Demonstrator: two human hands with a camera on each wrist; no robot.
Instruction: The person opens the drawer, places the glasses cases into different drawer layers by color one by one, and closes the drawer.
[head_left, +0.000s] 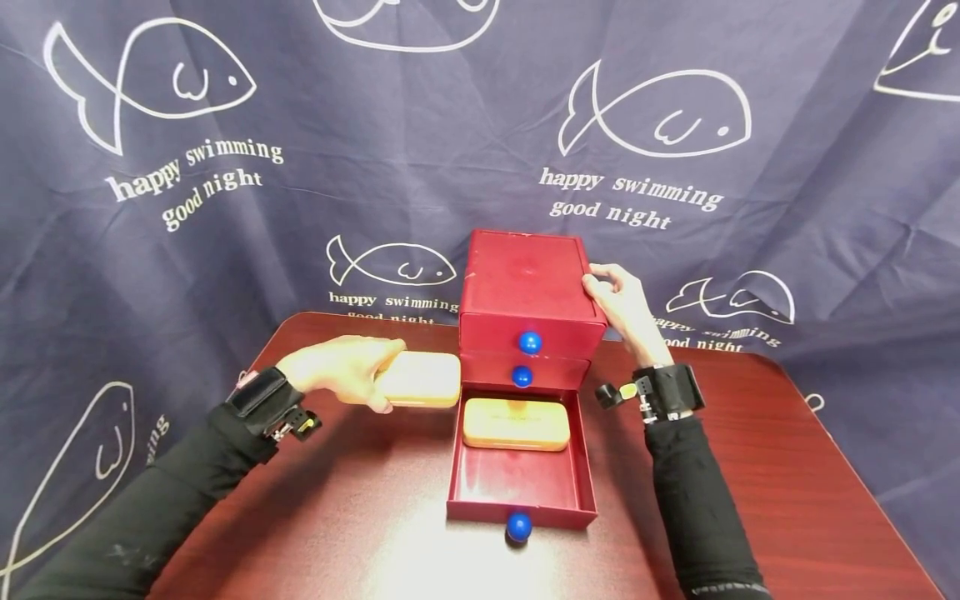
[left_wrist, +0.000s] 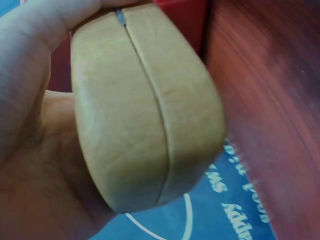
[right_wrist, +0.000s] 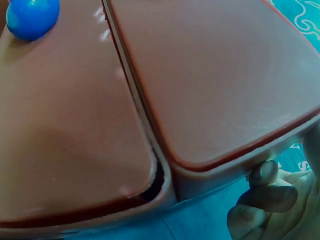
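Observation:
My left hand grips a yellow hard glasses case, its right end right at the red drawer cabinet's left side. Seen end-on in the left wrist view, the case is closed along its seam, with a bit of metal hinge at one end. Inside the pulled-out bottom drawer lies a second yellow glasses case, toward the back. My right hand rests at the upper right side of the cabinet; its bent fingers show just below the top edge.
The upper drawers are pushed in, with a blue knob and another blue knob. A third knob sticks out at the front of the bottom drawer. Beneath is a reddish-brown table; a fish-patterned blue cloth hangs behind.

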